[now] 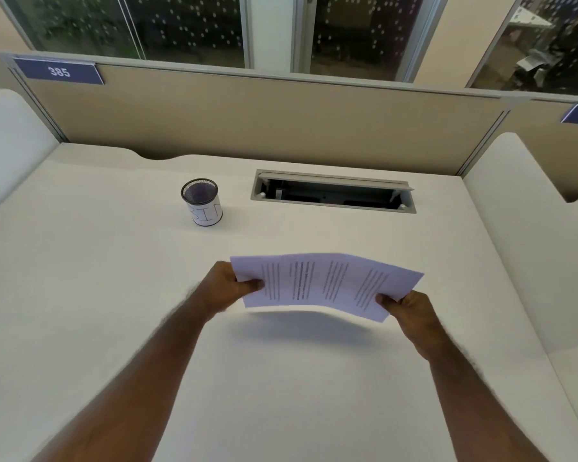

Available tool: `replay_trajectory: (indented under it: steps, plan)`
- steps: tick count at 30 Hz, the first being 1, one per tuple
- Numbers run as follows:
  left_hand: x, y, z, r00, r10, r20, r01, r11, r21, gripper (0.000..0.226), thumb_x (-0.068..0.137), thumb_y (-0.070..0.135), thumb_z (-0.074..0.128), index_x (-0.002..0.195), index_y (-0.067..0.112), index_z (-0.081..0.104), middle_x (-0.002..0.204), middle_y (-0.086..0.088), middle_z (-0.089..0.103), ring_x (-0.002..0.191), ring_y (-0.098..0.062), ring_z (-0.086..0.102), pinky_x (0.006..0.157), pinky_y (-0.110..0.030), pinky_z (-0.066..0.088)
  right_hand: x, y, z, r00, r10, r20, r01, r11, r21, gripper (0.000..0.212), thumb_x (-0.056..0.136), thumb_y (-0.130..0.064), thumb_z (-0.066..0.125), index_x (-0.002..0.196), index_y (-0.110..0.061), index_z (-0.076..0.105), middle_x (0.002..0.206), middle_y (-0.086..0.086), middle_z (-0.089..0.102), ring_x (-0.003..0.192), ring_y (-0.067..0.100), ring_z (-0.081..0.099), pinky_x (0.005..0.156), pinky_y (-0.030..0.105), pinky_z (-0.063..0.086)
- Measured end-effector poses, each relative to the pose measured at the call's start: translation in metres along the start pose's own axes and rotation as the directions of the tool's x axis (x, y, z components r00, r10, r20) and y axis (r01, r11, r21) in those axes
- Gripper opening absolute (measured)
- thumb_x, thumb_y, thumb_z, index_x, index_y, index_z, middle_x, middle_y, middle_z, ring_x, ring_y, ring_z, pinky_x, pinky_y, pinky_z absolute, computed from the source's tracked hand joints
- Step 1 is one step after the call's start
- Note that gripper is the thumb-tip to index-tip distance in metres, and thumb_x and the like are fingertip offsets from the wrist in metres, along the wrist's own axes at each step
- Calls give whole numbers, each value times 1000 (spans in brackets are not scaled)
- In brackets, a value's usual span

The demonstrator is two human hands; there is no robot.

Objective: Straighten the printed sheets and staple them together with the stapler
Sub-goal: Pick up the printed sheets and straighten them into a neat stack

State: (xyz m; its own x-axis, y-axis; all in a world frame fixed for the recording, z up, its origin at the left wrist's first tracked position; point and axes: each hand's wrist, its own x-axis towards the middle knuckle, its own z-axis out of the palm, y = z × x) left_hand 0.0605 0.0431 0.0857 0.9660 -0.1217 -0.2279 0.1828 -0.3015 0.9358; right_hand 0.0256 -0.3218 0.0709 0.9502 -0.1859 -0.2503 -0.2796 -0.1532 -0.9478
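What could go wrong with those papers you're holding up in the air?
The printed sheets sag in the middle, pinched only at the ends by the left hand and right hand, so one might slip or crease. They hang above the desk, so edges may stay uneven. No stapler is in view, so stapling would have to wait.

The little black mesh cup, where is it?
In the head view, the black mesh cup with a white paper label stands far left on the white desk, beside the open cable tray.
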Motion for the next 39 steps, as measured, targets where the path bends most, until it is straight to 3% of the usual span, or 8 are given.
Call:
replay_trajectory:
  steps: [3,8,13,19,23,25,33,39]
  plan:
    - [-4,-14,6,998,-13,-54,23,978,207,38,71,22,82,98,-3,73,100,-23,74,95,-32,71,85,-47,55,-1,11,5,999,24,20,-23,998,-53,14,84,-2,71,92,-13,72,91,7,74,74,6,67,68,17,52]
    - [-3,-12,4,989,-44,-140,72,977,201,23,75,21,80,94,10,76,89,-11,77,84,-23,72,79,-43,58,6,0,5,1000,-11,-17,10,998,-62,13,84,-9,72,87,-21,73,87,-1,75,75,5,68,68,20,51]
    - [-9,-11,15,984,-21,-176,61,971,229,27,72,12,82,78,-9,67,84,-33,66,82,-43,66,73,-52,55,5,3,8,1000,29,-8,-29,998,-54,15,87,-9,70,90,-24,72,98,8,75,88,22,70,77,30,52]
    - [-19,-10,25,962,-257,-89,197,884,-423,32,83,-3,68,111,12,66,108,-12,74,96,-31,72,70,-43,61,3,-5,27,966,226,-122,-214,971,106,66,87,-34,70,144,-16,41,133,6,58,114,22,60,92,39,49]
    - [-30,-20,53,915,-401,34,303,632,-713,32,84,-5,64,112,11,63,110,-11,74,96,-28,71,74,-42,60,-16,-8,65,894,351,277,-407,896,179,48,92,-43,60,133,-20,54,123,4,69,105,25,68,78,36,55]
    - [-39,-27,68,901,-426,77,334,571,-750,32,84,-5,65,114,6,63,112,-14,73,98,-31,71,76,-42,61,-18,-8,80,914,298,274,-370,890,267,35,93,-31,62,126,-20,61,117,3,72,103,23,70,73,36,58]
    - [-51,-44,44,869,-484,100,470,748,-469,23,89,24,67,107,10,68,100,-10,76,81,-26,73,69,-34,58,4,3,83,949,308,71,-316,937,147,30,92,-8,63,121,-7,64,118,13,69,105,32,66,93,50,53]
    - [-21,-61,-26,760,-232,-607,364,926,103,15,83,24,62,92,17,71,92,-5,72,84,-25,66,76,-31,50,13,30,82,912,390,124,-407,899,161,25,87,-14,70,112,-12,69,110,11,73,97,31,70,84,47,55]
